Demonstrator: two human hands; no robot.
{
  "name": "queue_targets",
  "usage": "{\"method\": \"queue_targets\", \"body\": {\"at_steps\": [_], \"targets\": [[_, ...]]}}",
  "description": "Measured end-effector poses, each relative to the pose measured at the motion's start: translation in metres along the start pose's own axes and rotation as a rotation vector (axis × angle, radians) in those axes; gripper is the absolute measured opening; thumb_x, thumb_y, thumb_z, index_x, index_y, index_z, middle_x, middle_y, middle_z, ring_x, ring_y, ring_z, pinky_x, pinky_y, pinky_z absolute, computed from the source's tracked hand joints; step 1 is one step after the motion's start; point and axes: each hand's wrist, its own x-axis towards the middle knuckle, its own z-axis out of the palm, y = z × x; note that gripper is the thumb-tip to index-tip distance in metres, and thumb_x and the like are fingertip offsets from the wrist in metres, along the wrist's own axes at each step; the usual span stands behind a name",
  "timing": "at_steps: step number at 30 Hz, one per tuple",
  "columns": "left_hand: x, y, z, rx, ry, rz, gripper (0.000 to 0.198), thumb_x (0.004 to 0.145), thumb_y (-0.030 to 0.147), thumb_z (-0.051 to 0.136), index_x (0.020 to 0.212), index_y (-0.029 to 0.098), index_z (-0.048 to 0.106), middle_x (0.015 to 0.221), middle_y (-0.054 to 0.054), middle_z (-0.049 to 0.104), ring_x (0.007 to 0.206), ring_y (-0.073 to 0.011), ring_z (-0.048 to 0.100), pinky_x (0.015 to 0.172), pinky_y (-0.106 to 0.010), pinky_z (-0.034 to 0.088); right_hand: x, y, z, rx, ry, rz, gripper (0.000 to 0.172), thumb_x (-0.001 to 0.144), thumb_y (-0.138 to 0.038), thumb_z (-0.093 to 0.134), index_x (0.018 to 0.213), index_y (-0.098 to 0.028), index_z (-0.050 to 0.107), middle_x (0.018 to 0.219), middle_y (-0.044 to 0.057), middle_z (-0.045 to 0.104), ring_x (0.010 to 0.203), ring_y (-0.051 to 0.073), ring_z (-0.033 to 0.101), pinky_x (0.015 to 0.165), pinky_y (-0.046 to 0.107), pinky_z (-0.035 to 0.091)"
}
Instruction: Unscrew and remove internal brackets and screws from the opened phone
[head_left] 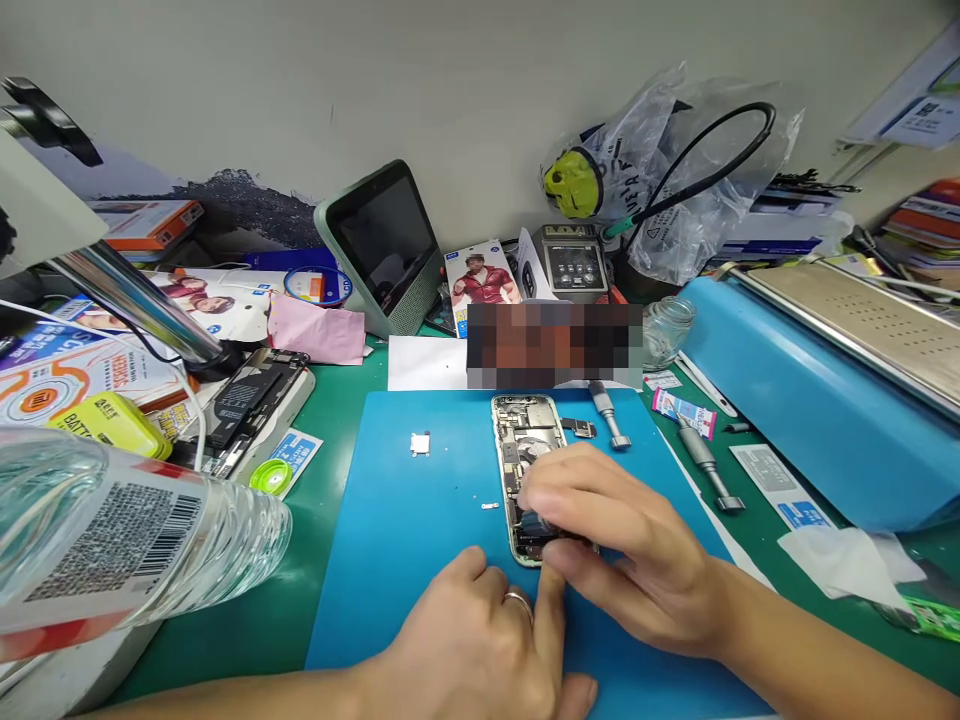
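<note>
An opened smartphone (514, 450) lies on a blue mat (405, 560), its boards and inner parts exposed. My right hand (630, 550) bends over its lower half, with thumb and fingertips drawn in around something dark that I cannot make out. Beside the phone's lower end is my left hand (495, 630): the index finger is stretched to the phone's bottom edge, the others are curled, and the thumb stands apart. A small silvery metal plate (421, 443) and a tiny metal bracket (490, 506) lie left of the phone. A camera module (579, 428) rests at its upper right.
Two grey screwdrivers (611, 415) lie to the right, one on the mat's edge. A large clear bottle (150, 540) crowds the left foreground. Behind stand a smart display (382, 245), a control box (574, 260) and a glass jar (667, 330). A blue machine (810, 400) stands right.
</note>
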Motion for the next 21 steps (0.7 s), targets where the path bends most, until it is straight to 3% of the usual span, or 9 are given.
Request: {"method": "queue_targets", "body": {"at_steps": [3, 9, 14, 18, 21], "targets": [[-0.0001, 0.0, 0.0003, 0.015, 0.0, -0.004, 0.038, 0.073, 0.05, 0.069, 0.083, 0.014, 0.065, 0.057, -0.004, 0.068, 0.04, -0.0174, 0.051, 0.047, -0.035, 0.037, -0.0014, -0.0003, -0.0012, 0.013, -0.022, 0.01, 0.051, 0.094, 0.001, 0.048, 0.142, -0.017, 0.049, 0.116, 0.011, 0.07, 0.11, 0.019, 0.064, 0.096, 0.041, 0.056], [0.0, -0.0009, 0.0003, 0.007, 0.003, 0.0, 0.043, 0.075, 0.048, 0.066, 0.093, 0.008, 0.068, 0.051, 0.0, 0.062, 0.039, -0.0165, 0.048, 0.047, -0.034, 0.037, -0.001, 0.0024, 0.0008, 0.001, 0.021, 0.0, 0.045, 0.096, -0.007, 0.056, 0.138, -0.022, 0.051, 0.099, 0.006, 0.07, 0.09, 0.017, 0.065, 0.083, 0.038, 0.058], [0.0007, -0.0001, -0.0009, 0.005, 0.005, -0.013, 0.037, 0.075, 0.046, 0.067, 0.089, 0.012, 0.065, 0.061, -0.004, 0.069, 0.042, -0.0169, 0.052, 0.048, -0.036, 0.037, 0.0003, -0.0002, -0.002, -0.008, -0.014, 0.008, 0.049, 0.094, -0.001, 0.05, 0.141, -0.016, 0.05, 0.118, 0.013, 0.07, 0.113, 0.02, 0.064, 0.097, 0.041, 0.056], [-0.0009, 0.0008, -0.0027, 0.008, -0.027, -0.019, 0.046, 0.079, 0.045, 0.064, 0.103, 0.006, 0.066, 0.059, -0.003, 0.068, 0.044, -0.0178, 0.052, 0.05, -0.037, 0.038, -0.0009, 0.0017, -0.0013, 0.047, -0.019, 0.009, 0.051, 0.094, 0.0, 0.052, 0.142, -0.019, 0.049, 0.1, 0.008, 0.072, 0.096, 0.018, 0.067, 0.088, 0.039, 0.058], [-0.002, 0.0001, -0.0049, -0.014, -0.065, -0.013, 0.044, 0.083, 0.045, 0.062, 0.103, 0.006, 0.066, 0.059, -0.003, 0.066, 0.045, -0.0177, 0.051, 0.05, -0.036, 0.037, -0.0014, 0.0033, -0.0015, 0.025, -0.007, 0.009, 0.046, 0.097, -0.007, 0.056, 0.14, -0.023, 0.051, 0.099, 0.006, 0.071, 0.092, 0.017, 0.066, 0.084, 0.038, 0.058]]}}
